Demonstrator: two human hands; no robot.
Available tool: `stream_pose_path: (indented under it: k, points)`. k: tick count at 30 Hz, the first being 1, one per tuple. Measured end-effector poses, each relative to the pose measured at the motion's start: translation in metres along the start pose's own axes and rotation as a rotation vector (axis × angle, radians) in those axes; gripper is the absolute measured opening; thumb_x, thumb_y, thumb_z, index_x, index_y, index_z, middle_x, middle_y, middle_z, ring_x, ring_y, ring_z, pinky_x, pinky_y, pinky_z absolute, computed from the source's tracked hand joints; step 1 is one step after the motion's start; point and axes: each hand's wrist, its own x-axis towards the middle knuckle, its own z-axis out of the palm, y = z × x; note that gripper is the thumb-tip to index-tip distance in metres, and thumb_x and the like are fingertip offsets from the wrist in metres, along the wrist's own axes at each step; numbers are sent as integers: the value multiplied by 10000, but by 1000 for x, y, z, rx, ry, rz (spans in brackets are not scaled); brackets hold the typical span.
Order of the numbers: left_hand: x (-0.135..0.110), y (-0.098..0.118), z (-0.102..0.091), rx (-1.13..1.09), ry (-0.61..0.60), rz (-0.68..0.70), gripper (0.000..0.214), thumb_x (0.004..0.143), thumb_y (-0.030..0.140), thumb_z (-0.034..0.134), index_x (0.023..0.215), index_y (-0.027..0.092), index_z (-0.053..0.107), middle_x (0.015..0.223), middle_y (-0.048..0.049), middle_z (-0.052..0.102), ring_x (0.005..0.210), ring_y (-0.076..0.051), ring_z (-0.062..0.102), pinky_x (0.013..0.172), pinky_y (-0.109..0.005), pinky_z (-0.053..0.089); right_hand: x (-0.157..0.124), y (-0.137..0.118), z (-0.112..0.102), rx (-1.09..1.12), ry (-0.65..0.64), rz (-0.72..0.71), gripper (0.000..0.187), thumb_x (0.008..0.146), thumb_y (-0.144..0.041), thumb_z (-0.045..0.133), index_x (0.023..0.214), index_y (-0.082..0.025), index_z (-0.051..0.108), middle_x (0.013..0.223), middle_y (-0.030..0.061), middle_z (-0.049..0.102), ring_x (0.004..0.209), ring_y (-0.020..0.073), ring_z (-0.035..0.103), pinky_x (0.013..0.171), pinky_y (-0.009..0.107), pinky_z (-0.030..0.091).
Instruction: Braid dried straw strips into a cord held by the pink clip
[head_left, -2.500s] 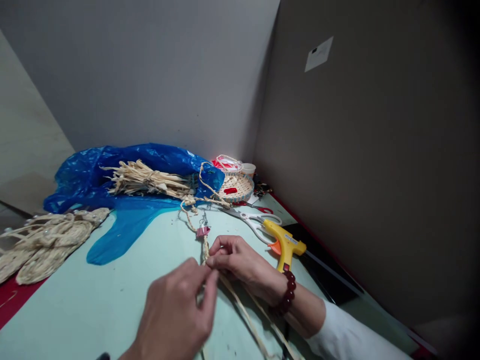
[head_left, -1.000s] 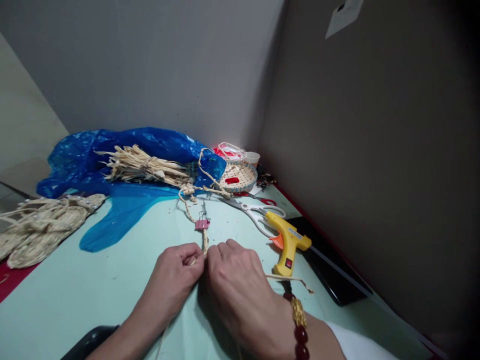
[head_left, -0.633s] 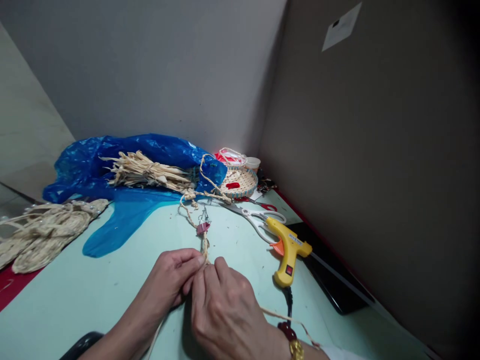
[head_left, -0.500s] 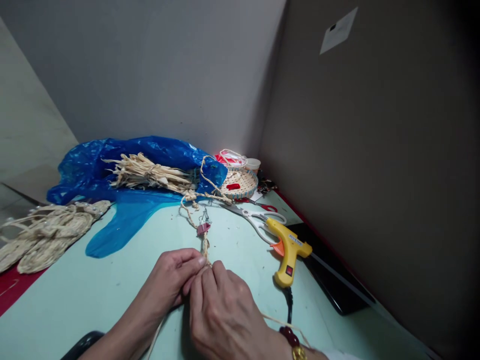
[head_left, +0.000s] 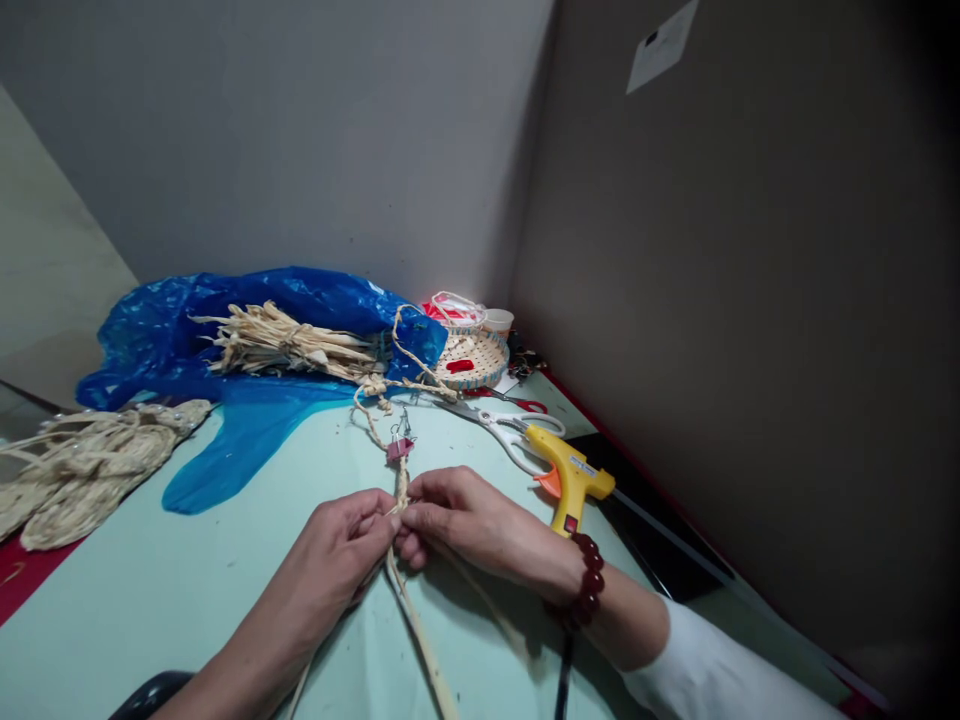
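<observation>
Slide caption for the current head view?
Left hand and right hand pinch a pale braid near a pink clip, yellow glue gun to the right.

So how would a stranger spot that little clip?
On the pale green table, the left hand and right hand hold a straw braid. Just beyond them, clamped on it, is the clip: its pinkish body and wire handles set it apart from the pale braid.

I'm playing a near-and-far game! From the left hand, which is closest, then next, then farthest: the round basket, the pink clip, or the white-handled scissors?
From the left hand, in the head view:
1. Pink clip: just past the fingertips.
2. White-handled scissors: farther out, to the right.
3. Round basket: at the back, beyond the scissors.
</observation>
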Motion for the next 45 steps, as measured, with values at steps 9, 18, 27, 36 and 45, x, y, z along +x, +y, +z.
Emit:
stream_pose_path:
  k: [9, 18, 27, 36, 45]
  points:
    - [0, -1, -2, 342, 89, 117, 267, 838, 386, 475, 682, 186, 558, 653, 14, 541, 639, -153, 467, 581, -239, 337, 0, 6, 0, -276, 152, -80, 262, 864, -287, 520, 742, -127, 689, 652, -4, 600, 629, 98, 467, 566, 196, 333]
    - [-15, 12, 2, 669, 223, 142, 342, 898, 437, 385, 665, 236, 534, 661, 0, 643, 650, -198, 559, 624, -284, 348, -5, 4, 12, -231, 397, -99, 259, 806, -251, 532, 689, -112, 717, 538, -14, 537, 542, 95, 337, 487, 230, 254]
    - [-23, -8, 20, 748, 211, 258, 211, 884, 288, 416, 737, 246, 561, 659, -51, 665, 593, -232, 612, 579, -316, 348, -2, 6, 10, -37, 249, -48, 274, 783, -220, 533, 522, -138, 550, 481, -50, 367, 516, 88, 293, 476, 240, 219]
    - [-25, -4, 26, 834, 146, 348, 262, 859, 303, 456, 643, 235, 589, 650, -82, 676, 579, -243, 618, 551, -331, 331, 1, 2, 11, 329, 170, 111, 143, 713, -205, 618, 644, -94, 676, 545, -18, 528, 500, 67, 345, 504, 216, 254]
    - [0, 5, -2, -155, 8, 27, 176, 796, 374, 582, 787, 199, 567, 657, 22, 581, 596, -124, 532, 596, -238, 439, -3, 0, 8, 344, 113, 45, 188, 764, -201, 572, 648, -107, 686, 470, -50, 420, 475, 69, 239, 475, 238, 158]
